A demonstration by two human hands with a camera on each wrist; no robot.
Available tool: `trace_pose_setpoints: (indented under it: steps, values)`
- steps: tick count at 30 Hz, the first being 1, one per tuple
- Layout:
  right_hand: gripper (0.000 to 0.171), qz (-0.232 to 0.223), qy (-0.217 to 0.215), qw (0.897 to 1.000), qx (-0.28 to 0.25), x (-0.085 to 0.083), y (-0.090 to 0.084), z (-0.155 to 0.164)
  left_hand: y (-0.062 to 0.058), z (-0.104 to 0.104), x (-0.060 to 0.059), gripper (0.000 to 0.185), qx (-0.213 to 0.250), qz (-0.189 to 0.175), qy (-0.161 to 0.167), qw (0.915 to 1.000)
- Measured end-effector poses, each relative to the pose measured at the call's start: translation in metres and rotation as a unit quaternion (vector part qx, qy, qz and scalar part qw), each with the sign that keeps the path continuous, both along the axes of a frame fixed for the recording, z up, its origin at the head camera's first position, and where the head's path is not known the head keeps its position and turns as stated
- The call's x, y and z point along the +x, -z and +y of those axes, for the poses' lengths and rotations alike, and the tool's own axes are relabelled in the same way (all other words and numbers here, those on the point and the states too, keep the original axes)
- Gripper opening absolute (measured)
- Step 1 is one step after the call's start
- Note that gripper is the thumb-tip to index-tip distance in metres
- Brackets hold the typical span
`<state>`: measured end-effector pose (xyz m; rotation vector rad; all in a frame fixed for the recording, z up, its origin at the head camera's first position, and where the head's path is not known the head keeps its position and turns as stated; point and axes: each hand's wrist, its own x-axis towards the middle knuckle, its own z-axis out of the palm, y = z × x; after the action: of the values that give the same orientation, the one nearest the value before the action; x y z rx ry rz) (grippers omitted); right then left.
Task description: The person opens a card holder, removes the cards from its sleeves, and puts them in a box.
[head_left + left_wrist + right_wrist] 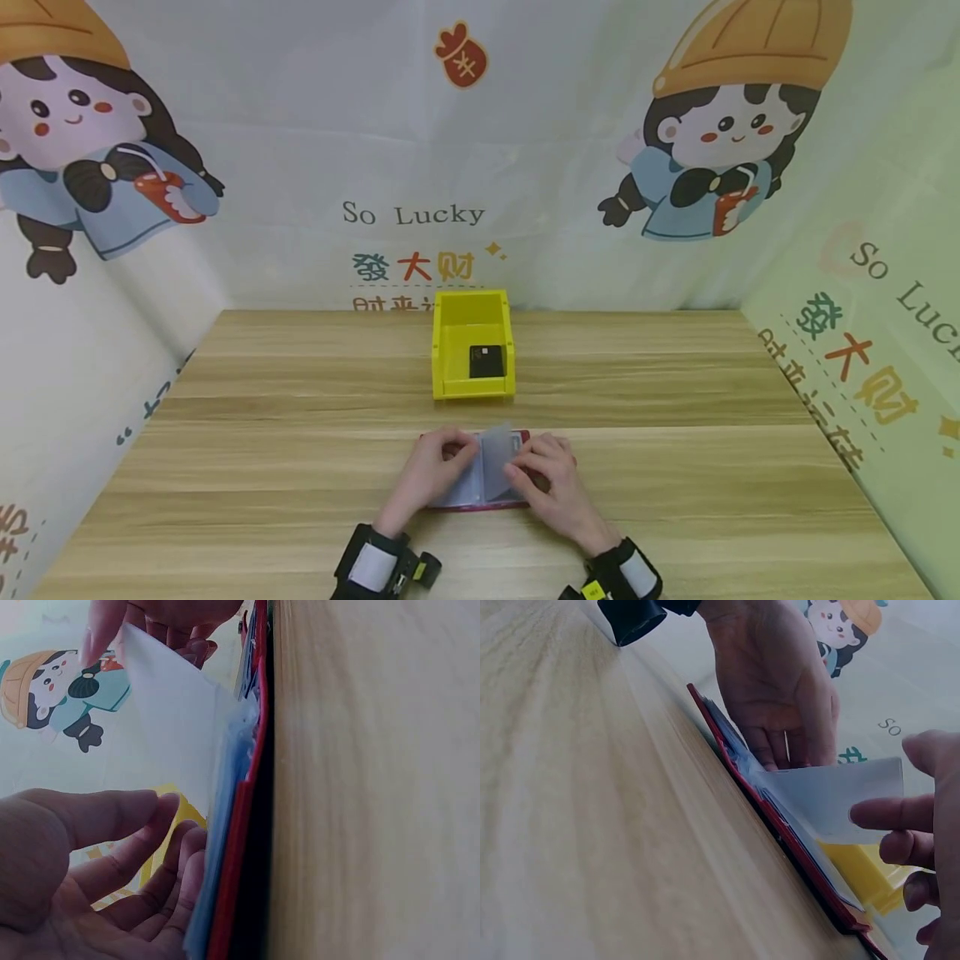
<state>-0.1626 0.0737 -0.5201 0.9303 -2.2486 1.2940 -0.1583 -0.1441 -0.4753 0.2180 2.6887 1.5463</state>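
Note:
An open card holder with a red cover [480, 507] and clear plastic sleeves lies on the table in front of me. One translucent sleeve page [840, 799] stands raised from the middle. My left hand [438, 467] is over the left half, its fingers loosely bent against the pages. In the left wrist view its thumb and index fingertip meet, with nothing visible between them. My right hand [547, 479] is over the right half. Its index finger touches the raised page in the right wrist view, while the thumb stays apart from it.
Beyond the holder stands a yellow bin [474, 387] with a black card-like piece [487, 362] inside. The wooden table [262, 433] spreads to both sides. A printed cloth [555, 208] hangs behind and at the sides.

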Motion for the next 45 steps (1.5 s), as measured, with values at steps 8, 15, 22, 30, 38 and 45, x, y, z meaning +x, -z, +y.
trace_pose_setpoints:
  steps: [8,15,22,30,38,45]
  values:
    - [0.014,-0.009,-0.038,0.999,-0.002,0.001,0.0,0.001,-0.006,0.001,-0.001,0.014,0.001,0.007,-0.017,0.9998]
    - [0.019,-0.023,-0.058,0.998,0.028,0.003,-0.003,0.0,-0.017,0.003,0.002,0.029,0.04,-0.011,-0.017,0.999]
    - [0.021,-0.005,-0.086,0.994,0.068,0.006,-0.002,-0.008,-0.029,0.002,0.005,0.024,-0.003,-0.006,-0.046,0.9989]
    - [0.021,-0.016,-0.075,0.992,0.103,0.009,-0.002,-0.01,-0.028,-0.008,0.007,0.009,-0.048,0.004,-0.071,0.9963]
    - [0.028,-0.09,-0.07,0.978,0.175,0.011,-0.006,-0.011,-0.031,-0.019,0.008,0.012,-0.08,-0.022,-0.094,0.9921]
    - [0.031,-0.104,-0.063,0.969,0.216,0.011,-0.007,-0.014,-0.028,-0.023,0.007,0.034,-0.099,-0.041,-0.1,0.9892]
